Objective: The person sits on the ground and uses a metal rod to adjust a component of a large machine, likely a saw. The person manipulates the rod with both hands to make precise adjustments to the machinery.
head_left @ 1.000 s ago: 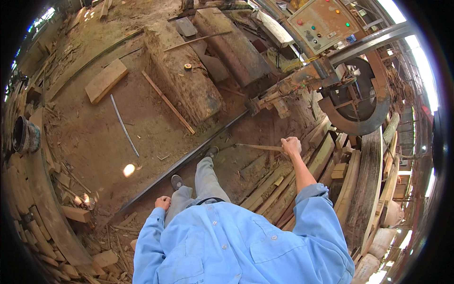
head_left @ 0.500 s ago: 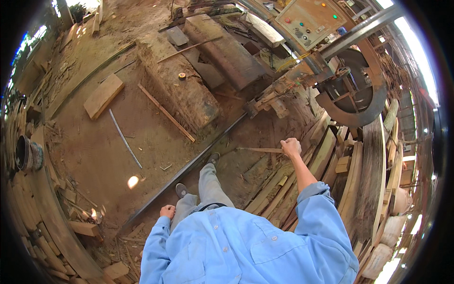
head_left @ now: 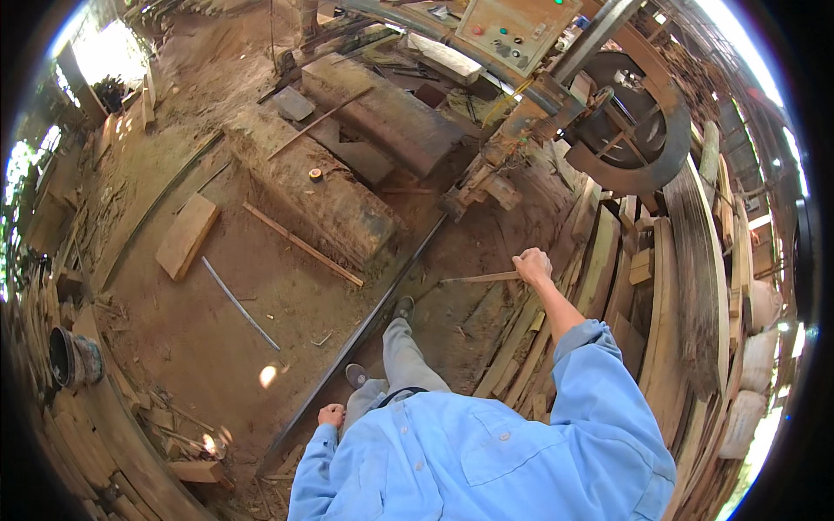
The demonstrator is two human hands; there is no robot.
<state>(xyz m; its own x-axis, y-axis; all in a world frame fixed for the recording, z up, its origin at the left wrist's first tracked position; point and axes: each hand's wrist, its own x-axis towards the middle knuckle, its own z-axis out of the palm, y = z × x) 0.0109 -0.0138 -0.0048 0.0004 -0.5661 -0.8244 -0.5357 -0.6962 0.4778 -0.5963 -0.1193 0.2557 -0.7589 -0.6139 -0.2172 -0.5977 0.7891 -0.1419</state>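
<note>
My right hand (head_left: 532,266) is stretched out ahead and closed around one end of a thin wooden strip (head_left: 479,279). The strip points left, over the dirt floor beside a dark metal rail (head_left: 382,308). My left hand (head_left: 331,415) hangs by my left thigh with its fingers curled, and nothing shows sticking out of it. Ahead lie two big squared timbers, a pale brown one (head_left: 308,187) and a darker one (head_left: 387,113). A small round object, perhaps a tape roll (head_left: 315,174), sits on the pale timber.
A sawing machine with a large wheel (head_left: 669,143) and a control panel (head_left: 512,33) stands ahead right. Stacked boards (head_left: 665,304) line my right side. A loose block (head_left: 188,236), a thin stick (head_left: 304,245) and a pale curved strip (head_left: 239,302) lie left, with a bucket (head_left: 76,357) farther out.
The view has turned slightly, so the machine sits farther left and higher, and the bucket farther right and lower. My right hand keeps its hold on the wooden strip.
</note>
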